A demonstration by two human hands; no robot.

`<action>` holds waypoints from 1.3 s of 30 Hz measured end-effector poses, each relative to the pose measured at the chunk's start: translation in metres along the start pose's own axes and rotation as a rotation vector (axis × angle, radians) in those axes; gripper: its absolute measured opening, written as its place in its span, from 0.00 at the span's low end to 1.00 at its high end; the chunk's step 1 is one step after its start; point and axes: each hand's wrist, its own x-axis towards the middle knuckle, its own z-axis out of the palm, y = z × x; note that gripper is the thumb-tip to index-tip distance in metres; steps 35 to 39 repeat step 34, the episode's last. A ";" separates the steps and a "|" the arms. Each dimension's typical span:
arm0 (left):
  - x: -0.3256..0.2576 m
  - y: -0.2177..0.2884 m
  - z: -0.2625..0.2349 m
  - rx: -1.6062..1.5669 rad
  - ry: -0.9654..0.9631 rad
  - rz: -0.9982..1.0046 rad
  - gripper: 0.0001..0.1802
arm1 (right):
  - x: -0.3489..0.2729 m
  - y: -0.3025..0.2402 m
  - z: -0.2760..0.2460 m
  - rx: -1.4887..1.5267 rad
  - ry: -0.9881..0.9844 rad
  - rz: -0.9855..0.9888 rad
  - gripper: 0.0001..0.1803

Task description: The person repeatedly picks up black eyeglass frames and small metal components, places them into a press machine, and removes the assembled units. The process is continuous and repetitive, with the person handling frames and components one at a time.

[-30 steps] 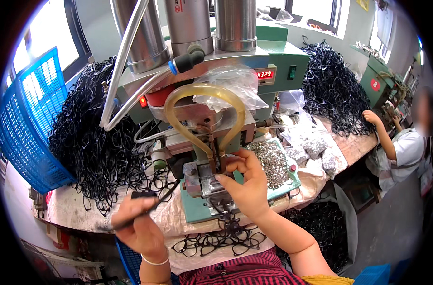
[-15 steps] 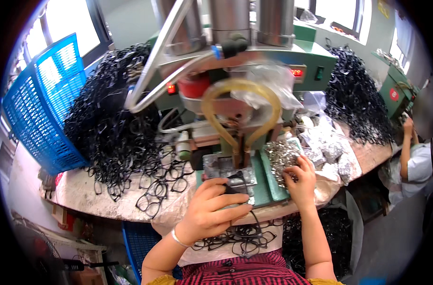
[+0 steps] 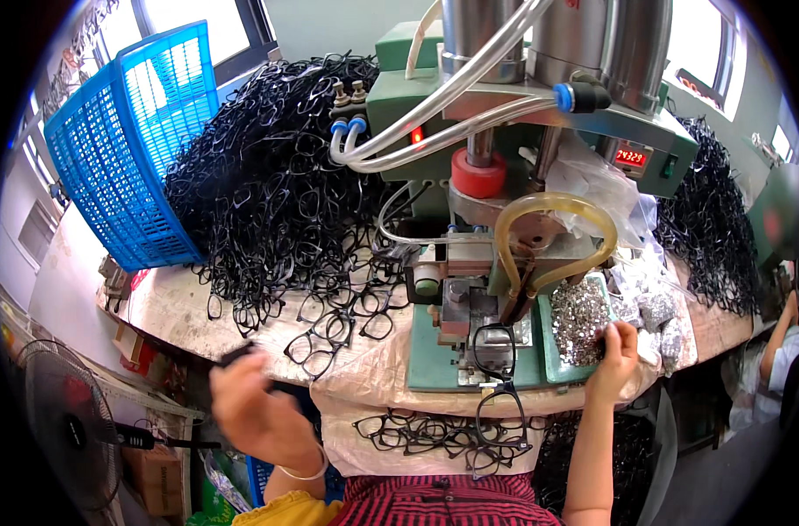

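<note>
My left hand (image 3: 255,408) is blurred, low at the left by the table's front edge. Its fingers are closed on a dark piece that looks like a black eyeglass frame (image 3: 238,353). My right hand (image 3: 616,351) rests with curled fingertips on the heap of small silver metal parts (image 3: 577,314) in the green tray. Whether it pinches a part is hidden. Another black eyeglass frame (image 3: 496,352) lies on the fixture of the green press machine (image 3: 435,359) and hangs over its front edge.
A big heap of black frames (image 3: 277,193) fills the table's back left, beside a blue basket (image 3: 128,149). More frames (image 3: 435,434) lie on my lap. A second black heap (image 3: 711,237) and a co-worker's arm (image 3: 778,346) are at the right. A fan (image 3: 62,425) stands low left.
My left hand has left the machine fixture and swung down to the left. My right hand stays at the silver parts. A frame now sits alone on the fixture.
</note>
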 end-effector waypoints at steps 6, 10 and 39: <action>0.017 -0.085 0.053 0.337 -0.548 0.162 0.18 | 0.004 -0.002 0.045 0.032 -0.190 -0.016 0.05; -0.035 -0.175 0.060 0.484 -1.048 0.205 0.23 | -0.002 -0.016 0.050 -0.128 -0.228 -0.027 0.07; -0.099 -0.112 0.078 -0.671 -0.317 -1.071 0.10 | -0.044 -0.056 0.094 -0.039 -0.472 -0.117 0.15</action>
